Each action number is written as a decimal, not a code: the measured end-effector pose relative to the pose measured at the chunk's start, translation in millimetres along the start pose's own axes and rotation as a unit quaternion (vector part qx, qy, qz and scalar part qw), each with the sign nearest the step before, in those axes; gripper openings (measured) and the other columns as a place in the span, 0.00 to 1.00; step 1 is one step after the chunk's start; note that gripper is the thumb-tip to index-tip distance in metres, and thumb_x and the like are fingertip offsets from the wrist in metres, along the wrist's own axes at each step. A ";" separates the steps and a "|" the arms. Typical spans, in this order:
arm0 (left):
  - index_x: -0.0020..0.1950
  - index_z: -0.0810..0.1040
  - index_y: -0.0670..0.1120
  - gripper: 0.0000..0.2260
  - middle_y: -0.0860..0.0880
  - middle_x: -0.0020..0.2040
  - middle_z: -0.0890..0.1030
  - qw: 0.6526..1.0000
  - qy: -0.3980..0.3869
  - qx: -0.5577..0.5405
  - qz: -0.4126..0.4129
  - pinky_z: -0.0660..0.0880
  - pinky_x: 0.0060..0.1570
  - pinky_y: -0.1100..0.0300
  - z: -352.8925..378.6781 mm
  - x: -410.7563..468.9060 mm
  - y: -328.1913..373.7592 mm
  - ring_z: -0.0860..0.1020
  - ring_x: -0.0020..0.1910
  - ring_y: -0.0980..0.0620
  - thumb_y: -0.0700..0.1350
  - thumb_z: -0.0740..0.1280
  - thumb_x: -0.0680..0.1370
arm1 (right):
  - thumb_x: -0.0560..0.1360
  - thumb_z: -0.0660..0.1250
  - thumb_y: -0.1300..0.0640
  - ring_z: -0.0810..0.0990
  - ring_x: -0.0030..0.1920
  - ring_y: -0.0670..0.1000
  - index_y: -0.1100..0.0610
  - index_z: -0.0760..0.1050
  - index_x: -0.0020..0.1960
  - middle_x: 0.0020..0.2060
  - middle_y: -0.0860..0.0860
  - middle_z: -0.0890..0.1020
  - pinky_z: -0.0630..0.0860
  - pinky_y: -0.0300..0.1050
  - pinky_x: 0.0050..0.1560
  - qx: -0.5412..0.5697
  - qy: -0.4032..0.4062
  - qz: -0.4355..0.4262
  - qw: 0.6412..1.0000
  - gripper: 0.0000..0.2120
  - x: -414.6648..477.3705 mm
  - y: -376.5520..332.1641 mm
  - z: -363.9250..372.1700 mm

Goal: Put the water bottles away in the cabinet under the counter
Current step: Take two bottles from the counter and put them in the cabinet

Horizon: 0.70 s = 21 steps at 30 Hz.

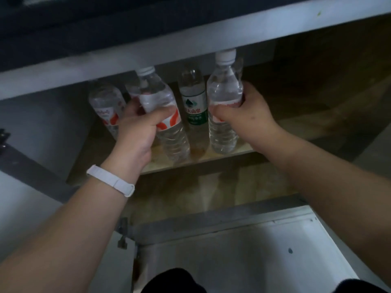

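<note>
- Green-label bottle (194, 102): stands upright on the cabinet shelf (211, 159), between the two held bottles. Its label carries a dark mountain emblem and Chinese characters (too blurred to read with certainty).
- Left-held bottle (163, 111): clear, white cap, white label with red-orange curved shapes; no legible text. It leans slightly, with its base at the shelf's front edge.
- Left hand (139, 132): closed around the label band of that bottle, thumb across the front, fingers wrapped behind. A white wristband (111, 179) sits on this wrist.
- Right-held bottle (224, 102): clear, white cap, upright; a thin strip of red label shows just above the thumb. Its base is at the shelf.
- Right hand (245, 115): closed around the bottle's middle from the right side, thumb across the front, fingers behind.
- Far-left bottle (106, 106): same red-and-white label (script unreadable), standing just left of the left hand; another bottle shows partly behind the fingers.
- Cabinet door (254, 250): open, white, below the arms.
</note>
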<state>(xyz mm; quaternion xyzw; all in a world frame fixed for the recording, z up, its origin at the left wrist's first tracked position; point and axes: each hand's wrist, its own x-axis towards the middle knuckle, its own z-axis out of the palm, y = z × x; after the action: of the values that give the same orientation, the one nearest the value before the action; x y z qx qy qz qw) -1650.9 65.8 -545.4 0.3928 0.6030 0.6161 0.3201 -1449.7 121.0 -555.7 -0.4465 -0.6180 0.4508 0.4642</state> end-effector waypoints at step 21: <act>0.75 0.67 0.54 0.34 0.58 0.66 0.78 0.983 -0.043 0.169 0.061 0.74 0.66 0.53 -2.1 -4.4 -57.8 0.76 0.64 0.61 0.39 0.77 0.72 | 0.71 0.76 0.47 0.78 0.60 0.49 0.47 0.68 0.68 0.60 0.45 0.79 0.76 0.45 0.55 -0.173 0.001 0.001 0.985 0.29 -5.3 76.0 12.5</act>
<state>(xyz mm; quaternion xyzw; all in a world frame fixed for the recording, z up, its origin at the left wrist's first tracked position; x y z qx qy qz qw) -1655.2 64.9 -603.2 0.5036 0.6592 0.5059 0.2366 -1450.9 128.8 -632.5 -0.5208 -0.6858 0.3371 0.3806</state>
